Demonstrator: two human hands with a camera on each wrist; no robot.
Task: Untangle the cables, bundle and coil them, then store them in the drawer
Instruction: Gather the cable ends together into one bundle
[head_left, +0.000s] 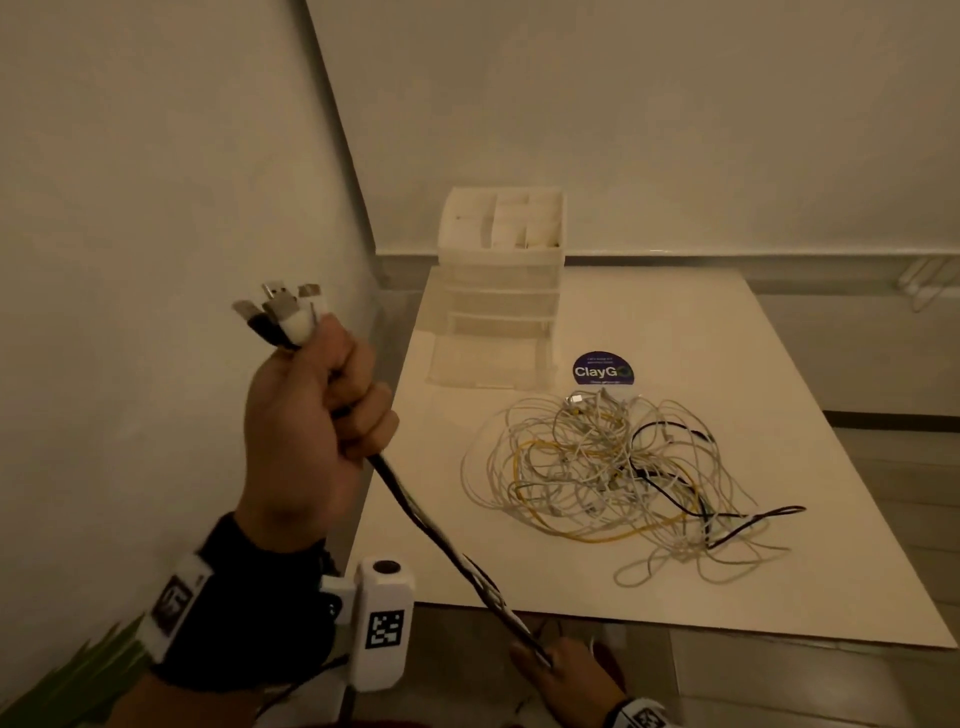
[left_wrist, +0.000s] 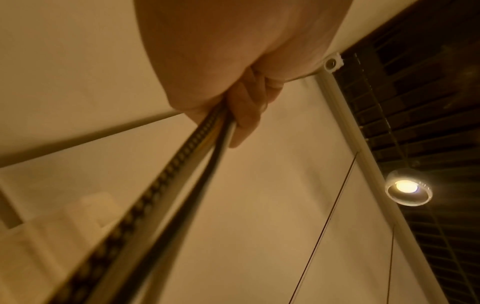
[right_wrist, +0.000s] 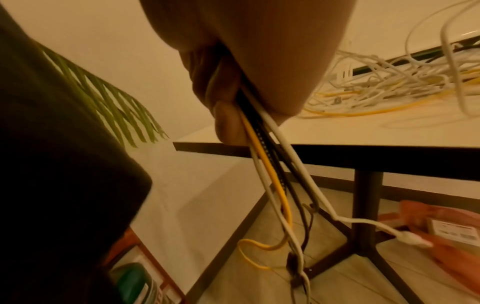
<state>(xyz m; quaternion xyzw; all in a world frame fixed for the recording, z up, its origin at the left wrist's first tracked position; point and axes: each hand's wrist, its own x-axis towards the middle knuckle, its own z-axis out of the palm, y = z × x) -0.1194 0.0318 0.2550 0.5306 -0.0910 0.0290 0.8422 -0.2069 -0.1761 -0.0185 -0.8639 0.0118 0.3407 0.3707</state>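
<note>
My left hand (head_left: 353, 410) is raised left of the table and grips a straightened bundle of cables (head_left: 441, 535) in its fist. Several USB plugs (head_left: 283, 312) stick out above the thumb. The bundle runs taut down to my right hand (head_left: 550, 670), which grips it below the table's near edge. In the right wrist view the fingers (right_wrist: 228, 119) curl round white, yellow and black cables (right_wrist: 272, 174), whose loose ends hang toward the floor. A tangle of white, yellow and black cables (head_left: 623, 467) lies on the table. At the back stands a white drawer unit (head_left: 501, 249) with its bottom drawer (head_left: 485, 364) pulled out.
The white table (head_left: 727, 338) has a dark round sticker (head_left: 602, 370) beside the drawer. A wall is close on the left. Under the table are a dark leg (right_wrist: 366, 205) and an orange bag (right_wrist: 441, 236). Green plant leaves (right_wrist: 111, 98) are at my left.
</note>
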